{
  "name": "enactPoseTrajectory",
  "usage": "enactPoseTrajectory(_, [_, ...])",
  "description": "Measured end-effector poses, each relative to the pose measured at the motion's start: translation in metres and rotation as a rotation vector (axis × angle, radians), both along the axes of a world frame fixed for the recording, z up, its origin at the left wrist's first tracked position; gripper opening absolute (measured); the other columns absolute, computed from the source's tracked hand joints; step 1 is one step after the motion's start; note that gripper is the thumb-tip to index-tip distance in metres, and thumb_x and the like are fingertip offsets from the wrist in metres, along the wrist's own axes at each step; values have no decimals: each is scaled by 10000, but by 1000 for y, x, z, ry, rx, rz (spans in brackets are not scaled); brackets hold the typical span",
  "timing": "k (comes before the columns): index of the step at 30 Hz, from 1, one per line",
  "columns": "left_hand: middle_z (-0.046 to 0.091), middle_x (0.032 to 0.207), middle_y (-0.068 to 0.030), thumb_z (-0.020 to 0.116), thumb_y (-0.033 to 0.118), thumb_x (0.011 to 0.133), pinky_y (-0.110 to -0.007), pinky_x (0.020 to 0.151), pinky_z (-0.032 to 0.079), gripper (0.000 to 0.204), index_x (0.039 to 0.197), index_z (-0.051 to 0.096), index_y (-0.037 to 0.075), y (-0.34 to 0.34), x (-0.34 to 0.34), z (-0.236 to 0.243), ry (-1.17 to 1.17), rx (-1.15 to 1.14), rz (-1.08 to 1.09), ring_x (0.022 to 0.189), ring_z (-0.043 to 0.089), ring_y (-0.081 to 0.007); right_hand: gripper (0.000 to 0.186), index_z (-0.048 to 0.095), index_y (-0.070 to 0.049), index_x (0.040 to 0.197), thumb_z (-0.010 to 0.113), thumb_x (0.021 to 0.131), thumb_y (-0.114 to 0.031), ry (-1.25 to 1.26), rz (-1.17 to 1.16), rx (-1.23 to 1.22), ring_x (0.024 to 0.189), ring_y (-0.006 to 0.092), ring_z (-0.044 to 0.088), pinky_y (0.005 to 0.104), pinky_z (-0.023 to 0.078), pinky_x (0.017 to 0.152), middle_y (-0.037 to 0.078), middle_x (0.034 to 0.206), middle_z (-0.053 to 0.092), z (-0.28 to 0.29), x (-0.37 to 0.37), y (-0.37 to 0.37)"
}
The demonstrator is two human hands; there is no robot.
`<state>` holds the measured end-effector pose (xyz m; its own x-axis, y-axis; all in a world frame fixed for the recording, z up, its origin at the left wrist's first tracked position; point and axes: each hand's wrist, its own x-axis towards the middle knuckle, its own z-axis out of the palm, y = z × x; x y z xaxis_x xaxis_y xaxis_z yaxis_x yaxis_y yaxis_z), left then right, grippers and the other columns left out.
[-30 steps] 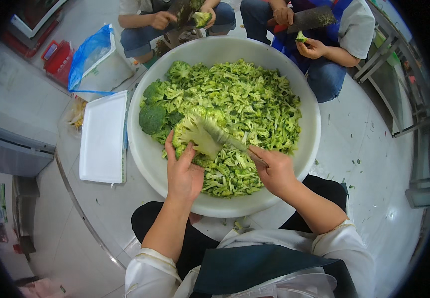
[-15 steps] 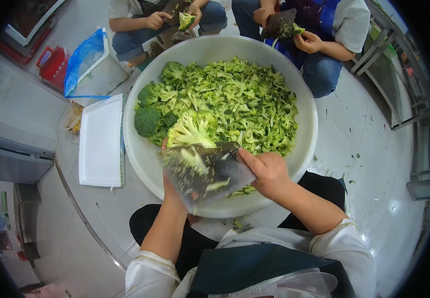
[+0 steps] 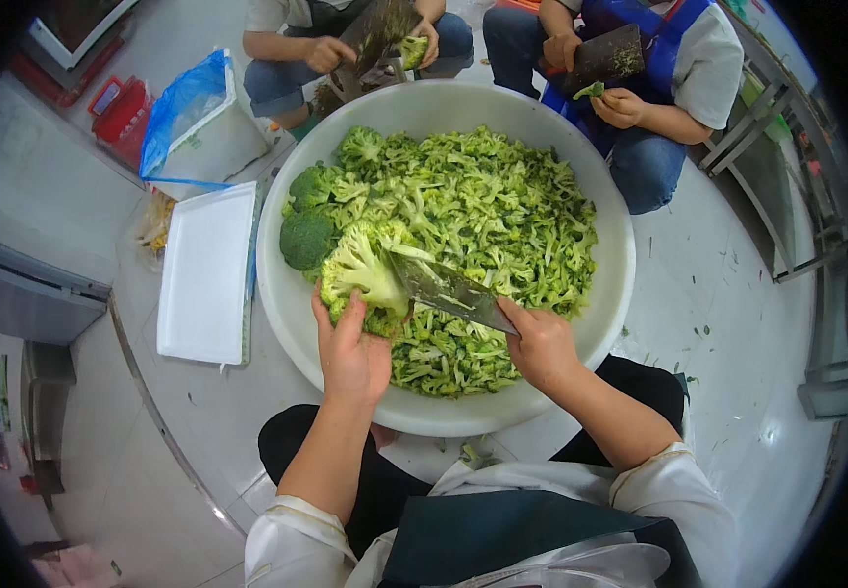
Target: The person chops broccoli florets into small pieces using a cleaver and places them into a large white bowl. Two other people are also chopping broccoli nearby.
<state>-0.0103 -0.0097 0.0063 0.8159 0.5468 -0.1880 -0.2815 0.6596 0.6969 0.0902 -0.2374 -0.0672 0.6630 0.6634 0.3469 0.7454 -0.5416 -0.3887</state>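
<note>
My left hand [image 3: 353, 345] grips a large head of broccoli [image 3: 360, 269] from below, its pale cut stalks facing right. In my right hand [image 3: 540, 343] is a cleaver [image 3: 451, 292] with bits of broccoli stuck on its dark blade. The blade's far end touches the stalk side of the head. Both hands are above the near left part of a big white tub [image 3: 444, 416]. Cut broccoli florets [image 3: 502, 206] fill much of the tub. Several larger whole heads, among them a dark green one [image 3: 306, 239], lie along its left side.
Two co-workers sit across the tub, each with a cleaver [image 3: 608, 61] and broccoli in hand. To the left stand a blue-lined white bin [image 3: 210, 147], a white foam lid [image 3: 206, 279] and a red basket [image 3: 122, 118]. A metal rack [image 3: 772, 147] is at the right.
The cleaver has turned from lying broad and blurred before the broccoli to pointing up-left against its stalk. My left hand shows more fully beneath the head. The whole view has shifted slightly.
</note>
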Motion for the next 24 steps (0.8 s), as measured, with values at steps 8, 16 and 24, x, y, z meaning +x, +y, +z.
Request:
enactPoseTrajectory(8, [517,1300,-42,554,78,951,-394,974,469,557,1425,289,203,-11,-4,-40,-7,-112,-150,1165,538,-212,494,650,-12,1109,651,617,27,-240,76,135,547,256,554,380,450,528,68,631,549,64,-8,33])
enactPoseTrajectory(16, [445,1368,-84,501,36,963,-495,1027,418,556,1437,258,196,-25,6,-11,76,-50,-118,1235,475,-265,199,652,-33,1017,640,818,-46,143,90,221,556,305,552,392,463,547,149,655,580,83,-3,30])
enactPoseTrajectory(24, [426,1406,-95,482,51,972,-518,1037,406,542,1448,259,181,-18,6,-11,8,-78,-165,1264,461,-286,206,638,19,923,609,956,-183,574,111,454,565,67,479,277,410,514,-18,650,548,76,-4,25])
